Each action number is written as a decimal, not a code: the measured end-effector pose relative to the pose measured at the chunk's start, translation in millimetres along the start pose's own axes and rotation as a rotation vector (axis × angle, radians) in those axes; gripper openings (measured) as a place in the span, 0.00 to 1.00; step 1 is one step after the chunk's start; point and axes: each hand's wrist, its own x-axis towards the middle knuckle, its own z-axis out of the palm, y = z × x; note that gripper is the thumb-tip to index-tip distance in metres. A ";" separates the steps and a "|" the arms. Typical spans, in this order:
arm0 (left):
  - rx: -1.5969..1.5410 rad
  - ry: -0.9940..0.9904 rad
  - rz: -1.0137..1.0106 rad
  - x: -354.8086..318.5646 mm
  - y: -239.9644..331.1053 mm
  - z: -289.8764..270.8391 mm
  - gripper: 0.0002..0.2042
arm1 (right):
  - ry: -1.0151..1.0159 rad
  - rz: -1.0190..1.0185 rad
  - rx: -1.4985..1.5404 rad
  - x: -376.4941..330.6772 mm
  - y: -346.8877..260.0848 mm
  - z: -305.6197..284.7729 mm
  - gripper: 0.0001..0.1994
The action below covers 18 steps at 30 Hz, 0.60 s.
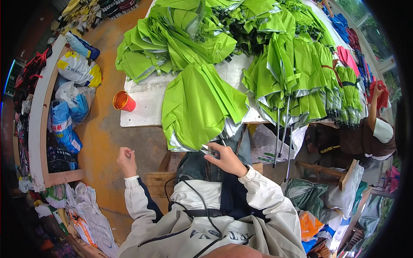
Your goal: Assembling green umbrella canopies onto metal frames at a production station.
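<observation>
A green umbrella canopy with silver lining lies in front of me, its lower edge hanging over the front of the white table. Just below that edge, my right hand is closed around small metal thread snips, the pointed blades facing the cloth. My left hand is raised to the left of the canopy, away from it. Its fingertips are pinched together, and anything between them is too small to make out.
A green umbrella pile covers the far table. To the right lie more umbrellas, with metal shafts sticking out over the edge. A red cup stands at the left corner. Another person works at far right.
</observation>
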 end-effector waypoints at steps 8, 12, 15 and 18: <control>-0.058 -0.050 -0.038 -2.3 -4.5 4.4 0.10 | -0.003 0.001 -0.011 -1.2 2.0 0.7 0.22; -0.049 -0.078 -0.044 -3.4 -7.1 2.9 0.10 | -0.003 0.001 -0.013 -1.4 1.6 2.5 0.22; -0.058 -0.083 -0.046 -2.5 -7.3 3.1 0.10 | -0.011 0.008 -0.013 -1.0 -1.0 1.0 0.22; -0.026 -0.059 0.009 0.3 -3.8 5.6 0.08 | -0.022 0.024 -0.018 1.4 0.6 -1.5 0.22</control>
